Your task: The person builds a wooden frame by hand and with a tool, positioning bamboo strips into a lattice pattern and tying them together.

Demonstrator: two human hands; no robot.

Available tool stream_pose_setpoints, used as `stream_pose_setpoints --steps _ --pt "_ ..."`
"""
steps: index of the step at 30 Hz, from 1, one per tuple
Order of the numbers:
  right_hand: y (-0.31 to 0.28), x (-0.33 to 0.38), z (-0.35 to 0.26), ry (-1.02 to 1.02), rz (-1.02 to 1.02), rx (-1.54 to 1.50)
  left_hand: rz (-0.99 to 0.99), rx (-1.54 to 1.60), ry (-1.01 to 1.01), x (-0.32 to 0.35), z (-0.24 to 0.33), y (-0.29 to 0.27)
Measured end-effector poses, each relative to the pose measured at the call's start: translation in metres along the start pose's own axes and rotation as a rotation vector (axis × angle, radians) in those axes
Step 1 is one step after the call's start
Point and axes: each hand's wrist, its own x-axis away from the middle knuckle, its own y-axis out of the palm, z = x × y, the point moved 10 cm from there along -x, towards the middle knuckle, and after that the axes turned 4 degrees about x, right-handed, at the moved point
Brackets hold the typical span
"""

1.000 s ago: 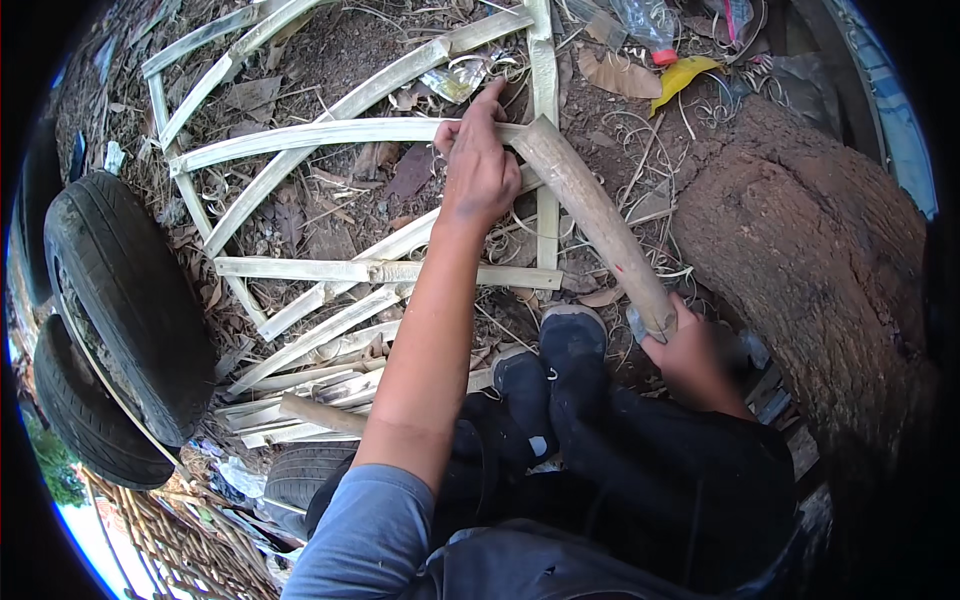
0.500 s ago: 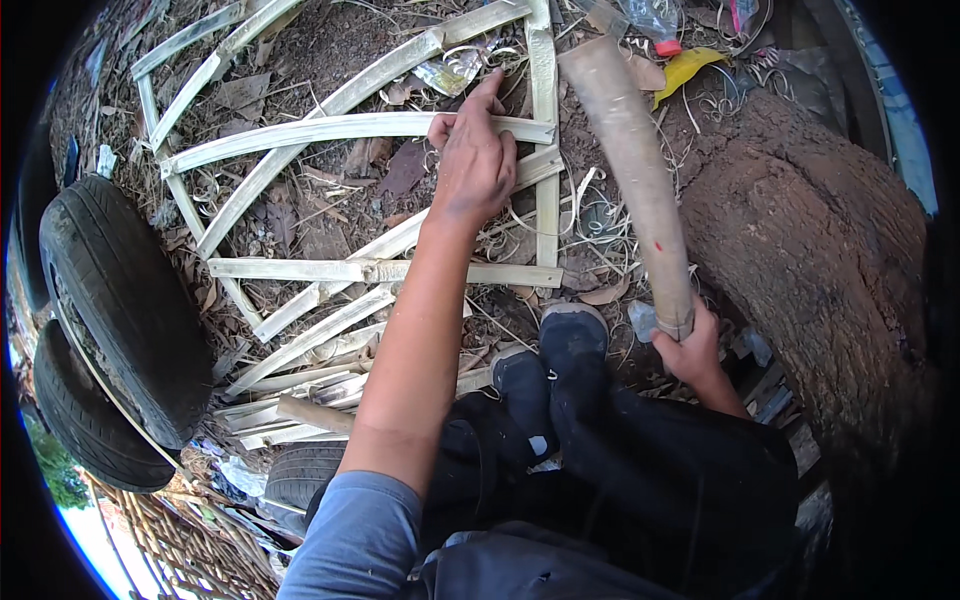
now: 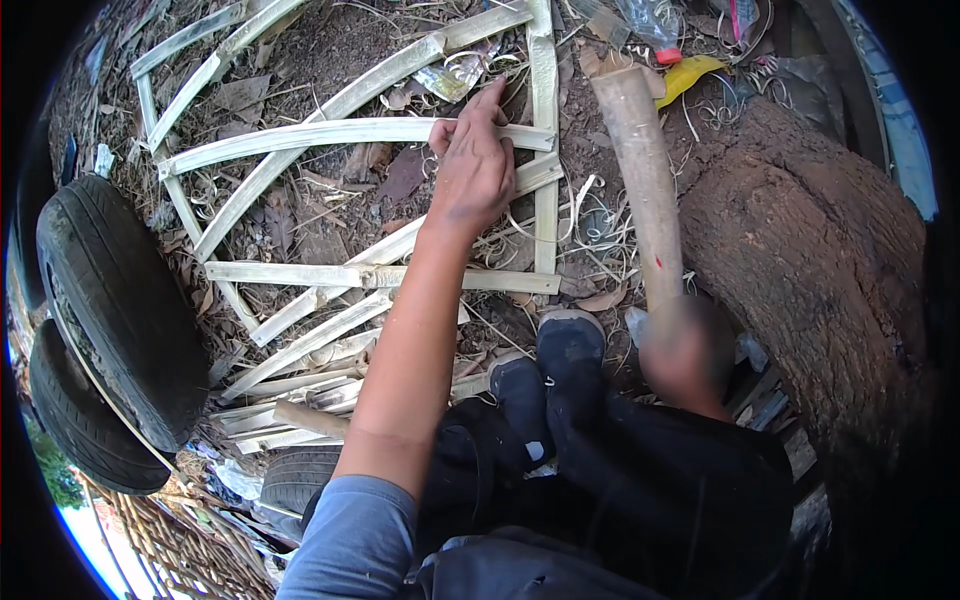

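Over a pale split bamboo strip (image 3: 300,136) lies my left hand (image 3: 472,160), holding it near its right end with the index finger stretched forward. Under that end stands a long upright bamboo strip (image 3: 544,90), and other strips cross below. My right hand (image 3: 685,350) is blurred; it grips the narrow lower end of a thick wooden club (image 3: 645,170). The club's broad end points away from me, to the right of the strips and above the littered ground.
Worn tyres (image 3: 120,310) stand at left. A big brown tree trunk (image 3: 800,240) fills the right. A plastic bottle (image 3: 650,22) and a yellow leaf (image 3: 688,78) lie at the far right. More bamboo strips (image 3: 310,355) are piled before my shoes (image 3: 570,350).
The broad end of the club has come nearer and slightly right, and my right hand has shifted a little. My left hand stays on the bamboo strip.
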Motion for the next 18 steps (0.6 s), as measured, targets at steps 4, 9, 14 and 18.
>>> stream_pose_setpoints --steps 4,9,14,18 --pt "-0.014 0.008 0.003 0.068 0.004 -0.022 -0.005 0.064 0.01 -0.001 0.009 0.001" --pt "-0.02 0.002 0.004 0.052 0.019 -0.106 0.003 0.062 0.037 -0.001 0.01 -0.004" --pt "0.007 0.0 0.005 0.067 0.01 0.046 -0.054 0.029 0.021 0.002 0.007 0.001" --pt "-0.013 0.004 -0.006 -0.013 -0.025 -0.336 -0.023 0.055 0.044 0.002 0.007 -0.001"
